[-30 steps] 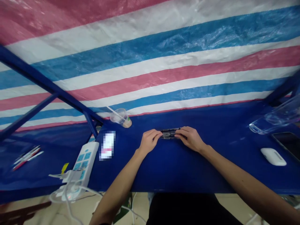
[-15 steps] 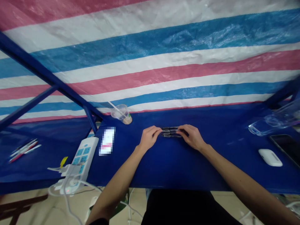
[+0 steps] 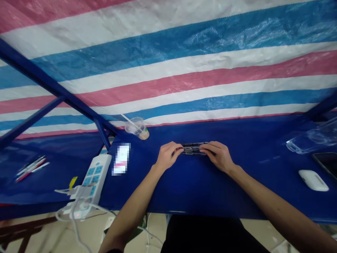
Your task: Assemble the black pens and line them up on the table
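Holding black pens [image 3: 195, 148] between both hands [image 3: 167, 156] [image 3: 219, 157].

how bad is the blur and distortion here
In the head view, wide-angle distortion slants the striped tarpaulin and the blue steel bar; the dark pens between the left hand and right hand are soft, and a pixelated patch hides an item.

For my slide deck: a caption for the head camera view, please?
Head-camera view: left hand and right hand hold black pens between them over a blue-covered table.
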`<state>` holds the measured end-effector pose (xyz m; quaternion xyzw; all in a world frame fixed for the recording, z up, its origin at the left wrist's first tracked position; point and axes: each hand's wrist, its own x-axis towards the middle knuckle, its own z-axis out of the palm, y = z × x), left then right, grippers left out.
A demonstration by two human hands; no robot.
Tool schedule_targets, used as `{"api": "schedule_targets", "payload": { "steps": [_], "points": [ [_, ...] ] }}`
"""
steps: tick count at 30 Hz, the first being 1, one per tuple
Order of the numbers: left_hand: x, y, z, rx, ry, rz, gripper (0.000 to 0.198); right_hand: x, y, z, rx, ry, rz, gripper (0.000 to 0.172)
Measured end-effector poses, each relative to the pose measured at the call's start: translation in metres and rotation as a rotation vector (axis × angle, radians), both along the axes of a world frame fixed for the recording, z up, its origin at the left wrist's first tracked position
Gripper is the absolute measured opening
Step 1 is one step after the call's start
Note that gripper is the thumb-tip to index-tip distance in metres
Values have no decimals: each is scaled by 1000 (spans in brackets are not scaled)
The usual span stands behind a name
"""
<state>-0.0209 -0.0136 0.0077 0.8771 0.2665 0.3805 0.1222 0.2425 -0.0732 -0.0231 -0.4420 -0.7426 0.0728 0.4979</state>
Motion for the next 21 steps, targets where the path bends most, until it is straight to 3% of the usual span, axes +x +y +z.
{"api": "schedule_targets", "payload": {
  "steps": [5, 13, 15, 21],
  "points": [
    [3, 0, -3, -6, 44, -45, 13, 2, -1, 2, -40, -21, 14, 17],
    [7, -1, -6, 39, 26, -28, 12, 6, -2, 12, -372, 182, 78, 22],
    [7, -1, -3, 25, 41, 7, 15, 7, -1, 15, -492, 318, 98, 34],
    [7, 0, 0, -14, 13, 26, 14, 12, 1, 25, -894, 827, 458, 57]
  ]
}}
